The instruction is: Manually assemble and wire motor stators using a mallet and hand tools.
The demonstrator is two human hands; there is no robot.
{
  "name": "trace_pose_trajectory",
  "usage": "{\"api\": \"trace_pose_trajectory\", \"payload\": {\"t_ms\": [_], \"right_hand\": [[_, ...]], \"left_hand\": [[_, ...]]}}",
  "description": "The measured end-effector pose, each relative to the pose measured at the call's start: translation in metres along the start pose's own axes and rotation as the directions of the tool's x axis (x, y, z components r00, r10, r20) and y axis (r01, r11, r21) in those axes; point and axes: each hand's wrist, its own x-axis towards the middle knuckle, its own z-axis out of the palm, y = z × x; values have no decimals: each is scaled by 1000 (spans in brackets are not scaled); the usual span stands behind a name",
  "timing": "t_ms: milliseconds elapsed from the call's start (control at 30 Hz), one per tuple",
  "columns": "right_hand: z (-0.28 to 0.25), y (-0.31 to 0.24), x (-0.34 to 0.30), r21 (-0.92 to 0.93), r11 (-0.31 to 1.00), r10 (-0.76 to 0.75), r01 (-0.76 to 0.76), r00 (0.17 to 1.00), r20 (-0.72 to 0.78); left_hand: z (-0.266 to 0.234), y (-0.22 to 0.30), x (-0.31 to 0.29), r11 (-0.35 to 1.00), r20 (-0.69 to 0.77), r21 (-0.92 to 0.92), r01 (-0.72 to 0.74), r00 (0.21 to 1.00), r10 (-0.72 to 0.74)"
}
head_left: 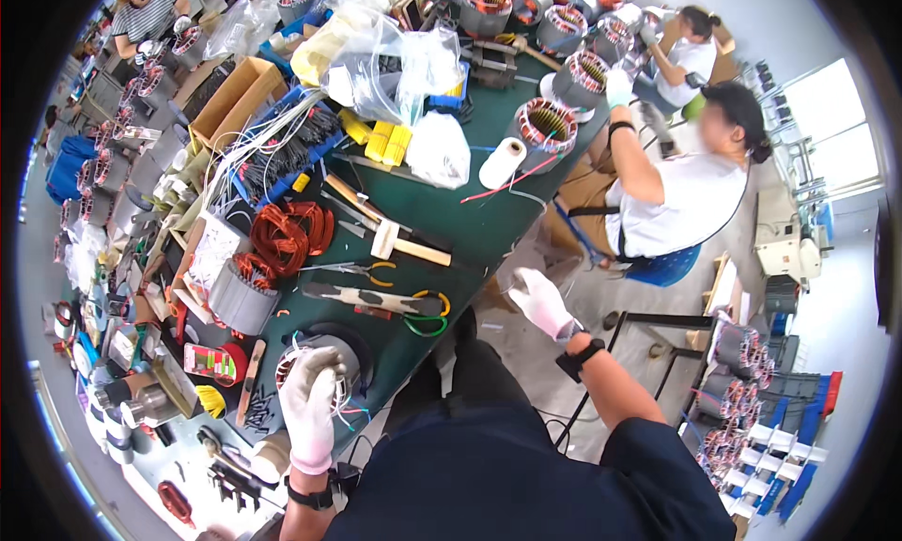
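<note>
My gloved left hand [310,400] is over a grey motor stator [349,351] at the table's near edge, its fingers bent over the rim and hiding part of the winding. Thin white, blue and red leads [349,408] hang from the stator beside that hand. Away to the right, off the table edge, my gloved right hand [542,303] is raised with its fingers drawn together. Whatever lies between those fingertips is too small to make out. Beyond the stator lie green-handled scissors [427,327], a strip with dark patches [374,300] and pliers [349,270].
A hammer [385,239], orange-red wire coils [291,238] and another stator [242,297] lie farther along the green table [442,208]. A white thread spool [503,162] stands near more stators. At right, a seated co-worker [658,189] reaches to a stator. A black-framed rack [658,320] stands nearby.
</note>
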Motion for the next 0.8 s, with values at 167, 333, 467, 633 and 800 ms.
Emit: {"api": "trace_pose_trajectory", "payload": {"t_ms": [167, 333, 467, 633, 800], "right_hand": [[-71, -64, 133, -128, 971, -229, 203, 942, -246], [-96, -114, 228, -453, 890, -124, 48, 983, -138], [-85, -96, 252, -602, 797, -101, 53, 994, -46], [-59, -64, 252, -596, 773, -293, 217, 956, -32], [-66, -27, 244, -693, 620, -458, 369, 887, 63]], "left_hand": [[-9, -9, -14, 998, -141, -32, -62, 988, 57], [4, -18, -27, 998, -266, 53, -46, 962, 59], [30, -19, -27, 999, -261, -17, -50, 964, 44], [67, 2, -22, 994, -337, -54, -91, 939, 68], [98, 18, 3, 984, -205, -95, -149, 970, 128]]}}
